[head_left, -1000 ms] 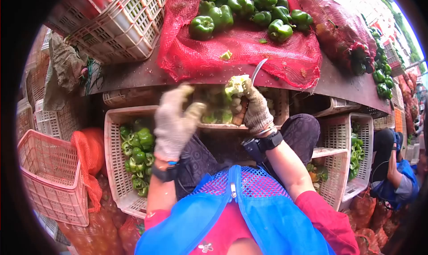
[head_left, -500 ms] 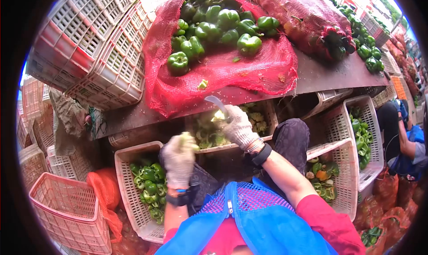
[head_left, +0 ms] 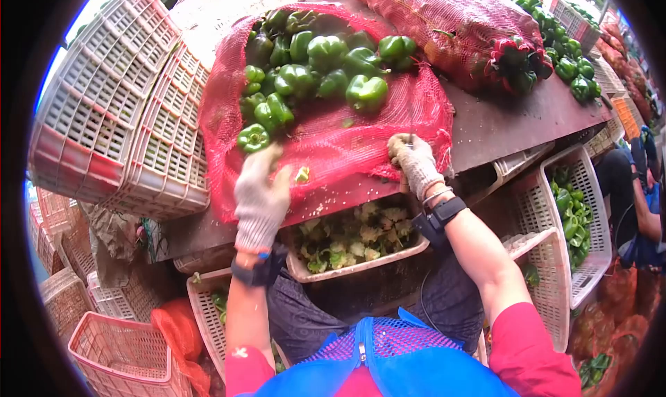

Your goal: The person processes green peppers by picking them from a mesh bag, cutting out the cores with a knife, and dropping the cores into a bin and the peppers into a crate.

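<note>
Green bell peppers [head_left: 326, 54] lie heaped in an opened red mesh bag [head_left: 333, 168] on the table. My left hand [head_left: 262, 197], in a knitted glove, is at the bag's front left with its fingers apart, just below the nearest pepper [head_left: 254, 138]; it holds nothing. My right hand [head_left: 416, 162], also gloved, is at the bag's front right with its fingers curled in; what it grips is too small to make out. A small pale green scrap [head_left: 302, 174] lies on the mesh between my hands.
Below the table edge stands a crate [head_left: 361, 265] of pale pepper cores. Stacked crates [head_left: 90, 113] rise at the left. A full mesh bag [head_left: 451, 29] lies at the back right. Crates of peppers [head_left: 600, 223] stand at the right, near another person's arm [head_left: 645, 220].
Both my hands have moved up from over the core crate to the mesh bag. My left hand has let go of the pale green piece. The curved blade at my right hand no longer shows clearly.
</note>
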Tool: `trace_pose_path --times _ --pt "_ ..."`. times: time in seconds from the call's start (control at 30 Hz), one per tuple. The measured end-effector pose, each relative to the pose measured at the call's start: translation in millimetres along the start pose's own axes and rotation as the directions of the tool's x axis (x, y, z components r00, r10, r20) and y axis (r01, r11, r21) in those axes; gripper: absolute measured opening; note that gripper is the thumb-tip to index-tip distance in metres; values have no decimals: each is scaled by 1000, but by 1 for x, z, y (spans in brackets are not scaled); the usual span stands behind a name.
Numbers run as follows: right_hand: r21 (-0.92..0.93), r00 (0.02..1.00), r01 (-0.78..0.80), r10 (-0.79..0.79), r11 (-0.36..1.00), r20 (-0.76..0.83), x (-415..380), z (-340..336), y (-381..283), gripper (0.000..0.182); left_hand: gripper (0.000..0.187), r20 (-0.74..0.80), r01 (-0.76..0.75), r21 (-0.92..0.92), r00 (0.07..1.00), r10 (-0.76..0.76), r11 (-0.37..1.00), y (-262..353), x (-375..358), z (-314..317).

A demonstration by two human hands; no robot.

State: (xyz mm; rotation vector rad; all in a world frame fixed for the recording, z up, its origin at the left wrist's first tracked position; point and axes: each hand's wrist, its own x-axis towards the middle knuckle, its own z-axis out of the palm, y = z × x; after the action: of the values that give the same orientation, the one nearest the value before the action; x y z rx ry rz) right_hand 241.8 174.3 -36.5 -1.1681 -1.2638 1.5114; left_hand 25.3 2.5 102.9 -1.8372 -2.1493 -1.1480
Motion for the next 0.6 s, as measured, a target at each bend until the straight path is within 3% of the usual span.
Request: trace_pose_path --times 0.03,0.07,0.13,0.23,0.33,0.43,0.5,0.57,0.6 --pt "237 976 -198 214 951 -43 -2 -5 -13 21 30 7 -73 -7 997 73 997 0 30 32" --pt "427 970 -180 231 886 -70 6 -6 0 18 31 -27 -141 -21 990 141 990 -4 59 67" --pt "410 955 -195 268 891 -127 -1 -1 -16 22 41 43 -137 78 990 134 988 -1 111 128" --pt "445 939 -231 318 865 -132 0 1 -19 27 67 286 43 248 951 -116 968 10 158 193" --pt "242 933 -318 348 917 -93 -8 1 -39 28 83 423 238 271 841 -337 933 27 168 212" --pt "224 907 -417 421 881 34 -15 0 -45 32 83 406 196 235 870 -279 952 17 157 215" --pt "241 913 -407 399 881 83 -19 -1 -50 32 82 281 155 4 948 -150 988 6 135 206" --pt "264 939 -343 336 901 72 -30 3 -65 30 87 34 145 -187 989 -141 972 -4 104 195" --pt "390 962 -272 260 880 86 -29 6 -48 36 91 49 170 -272 985 -163 947 -13 92 177"
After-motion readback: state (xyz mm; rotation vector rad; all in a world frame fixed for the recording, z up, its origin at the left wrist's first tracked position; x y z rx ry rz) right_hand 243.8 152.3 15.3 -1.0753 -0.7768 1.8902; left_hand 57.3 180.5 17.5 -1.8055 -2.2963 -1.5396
